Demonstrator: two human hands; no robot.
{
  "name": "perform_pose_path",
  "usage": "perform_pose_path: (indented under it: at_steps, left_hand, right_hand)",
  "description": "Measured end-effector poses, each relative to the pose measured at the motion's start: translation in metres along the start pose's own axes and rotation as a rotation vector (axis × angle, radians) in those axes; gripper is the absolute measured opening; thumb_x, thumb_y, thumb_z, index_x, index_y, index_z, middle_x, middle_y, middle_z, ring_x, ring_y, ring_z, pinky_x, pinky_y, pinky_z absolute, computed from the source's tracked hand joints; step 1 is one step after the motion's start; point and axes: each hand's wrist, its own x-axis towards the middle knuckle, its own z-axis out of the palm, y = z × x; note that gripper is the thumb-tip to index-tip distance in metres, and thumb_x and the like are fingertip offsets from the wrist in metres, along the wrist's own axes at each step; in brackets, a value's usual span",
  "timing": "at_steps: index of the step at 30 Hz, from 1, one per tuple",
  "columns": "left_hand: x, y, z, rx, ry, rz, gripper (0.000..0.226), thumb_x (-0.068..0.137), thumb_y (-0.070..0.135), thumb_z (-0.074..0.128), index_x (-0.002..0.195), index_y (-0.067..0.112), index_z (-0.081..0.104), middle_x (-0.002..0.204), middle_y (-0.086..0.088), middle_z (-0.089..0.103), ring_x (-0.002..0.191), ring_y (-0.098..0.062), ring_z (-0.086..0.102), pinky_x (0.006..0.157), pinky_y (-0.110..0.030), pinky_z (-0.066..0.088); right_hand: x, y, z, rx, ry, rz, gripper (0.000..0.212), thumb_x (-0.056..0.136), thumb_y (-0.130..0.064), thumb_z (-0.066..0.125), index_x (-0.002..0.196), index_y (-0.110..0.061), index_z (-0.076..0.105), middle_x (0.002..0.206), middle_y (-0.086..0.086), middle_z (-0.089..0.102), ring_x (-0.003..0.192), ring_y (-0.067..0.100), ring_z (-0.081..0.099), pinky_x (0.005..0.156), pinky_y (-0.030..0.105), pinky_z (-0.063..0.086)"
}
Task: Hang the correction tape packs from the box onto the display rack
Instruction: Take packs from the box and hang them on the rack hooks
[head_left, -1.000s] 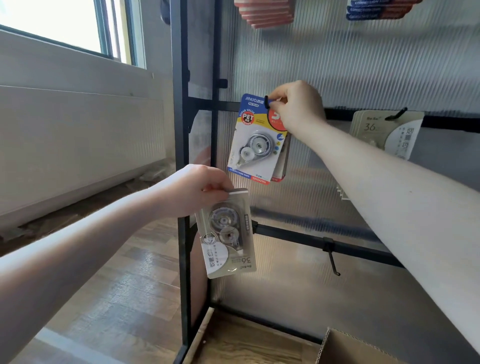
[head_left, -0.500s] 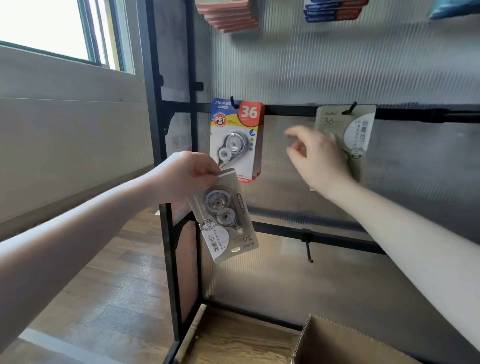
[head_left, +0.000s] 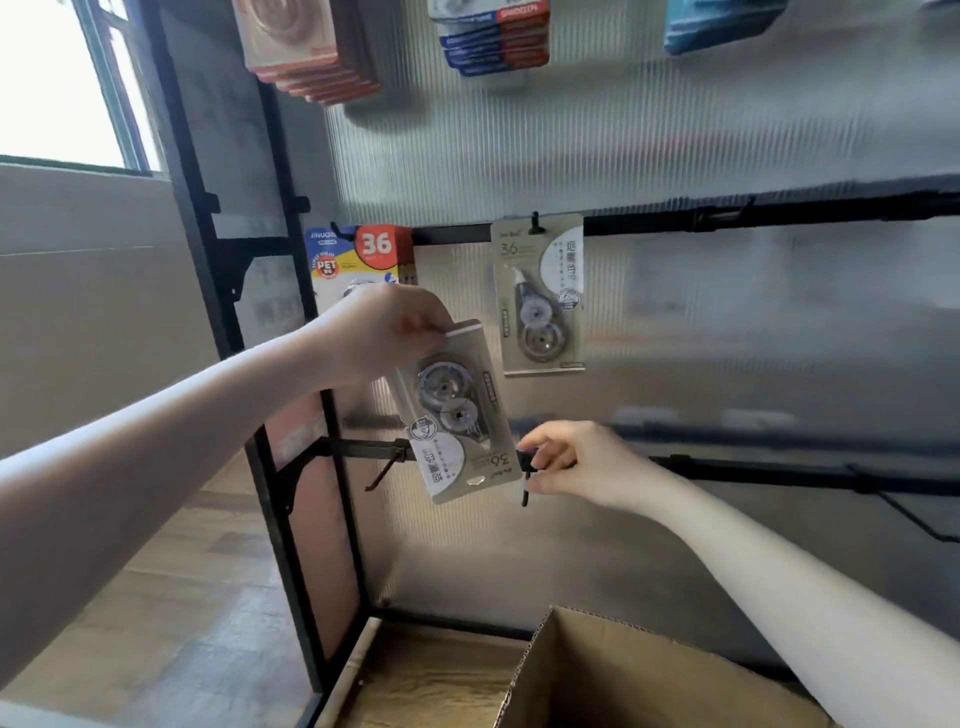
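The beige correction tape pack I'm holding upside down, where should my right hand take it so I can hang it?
Probably pinch the beige pack at its lower end, beside the hang hole, coming from the right. The left hand already grips the upper end, the bulging blister fills the middle, and the flat card down there faces your right hand.

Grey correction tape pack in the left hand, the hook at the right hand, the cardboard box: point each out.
grey correction tape pack (head_left: 457, 415), head view, clear blister.
hook (head_left: 525, 488), head view, black prong below the right fingers.
cardboard box (head_left: 524, 670), head view, near corner edge.
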Motion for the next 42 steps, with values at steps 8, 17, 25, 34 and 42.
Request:
perform_pose_path:
  at_steps: [8, 17, 25, 34, 42]
  left_hand:
    - [0.015, 0.019, 0.011, -0.018, -0.021, 0.063, 0.011, 0.087, 0.012, 0.061, 0.096, 0.013, 0.066, 0.072, 0.016, 0.054, 0.065, 0.002, 0.049, 0.059, -0.005, 0.034]
    - [0.017, 0.006, 0.009, 0.015, -0.041, 0.101, 0.012, 0.088, 0.014, 0.059, 0.085, 0.024, 0.055, 0.071, 0.018, 0.052, 0.065, -0.001, 0.049, 0.06, -0.009, 0.035]
    - [-0.013, -0.03, 0.024, -0.137, -0.108, -0.001, 0.014, 0.087, 0.012, 0.061, 0.077, 0.019, 0.056, 0.066, 0.01, 0.06, 0.054, 0.005, 0.059, 0.053, -0.012, 0.048]
    - [-0.043, -0.075, 0.051, 0.082, -0.293, -0.148, 0.007, 0.087, 0.033, 0.059, 0.089, 0.028, 0.064, 0.077, 0.018, 0.058, 0.074, -0.002, 0.055, 0.071, -0.017, 0.045]
    - [-0.049, -0.076, 0.084, 0.039, -0.359, -0.042, 0.006, 0.088, 0.038, 0.055, 0.084, 0.035, 0.059, 0.075, 0.022, 0.054, 0.067, 0.007, 0.048, 0.068, -0.014, 0.042]
  right_hand:
    - [-0.017, 0.014, -0.006, 0.284, 0.105, 0.024, 0.004, 0.08, -0.015, 0.072, 0.082, -0.017, 0.069, 0.072, -0.002, 0.067, 0.066, 0.005, 0.058, 0.062, 0.02, 0.046]
    - [-0.019, 0.027, 0.004, 0.63, 0.218, 0.058, 0.001, 0.084, -0.009, 0.065, 0.084, -0.009, 0.066, 0.075, 0.006, 0.071, 0.071, 0.016, 0.067, 0.058, 0.022, 0.049]
    - [-0.006, -0.018, -0.054, 0.326, 0.606, -0.071, 0.01, 0.091, -0.018, 0.057, 0.084, -0.012, 0.055, 0.074, 0.004, 0.065, 0.048, 0.013, 0.063, 0.042, 0.023, 0.047]
    - [0.017, -0.098, -0.119, -0.39, 0.536, -0.21, 0.014, 0.074, -0.02, 0.076, 0.088, -0.021, 0.072, 0.076, -0.012, 0.065, 0.075, 0.011, 0.063, 0.076, 0.034, 0.053]
    - [0.051, -0.142, -0.143, -0.484, 0.443, -0.326, 0.015, 0.083, -0.013, 0.068, 0.096, -0.019, 0.072, 0.086, -0.002, 0.068, 0.08, 0.01, 0.059, 0.072, 0.024, 0.045]
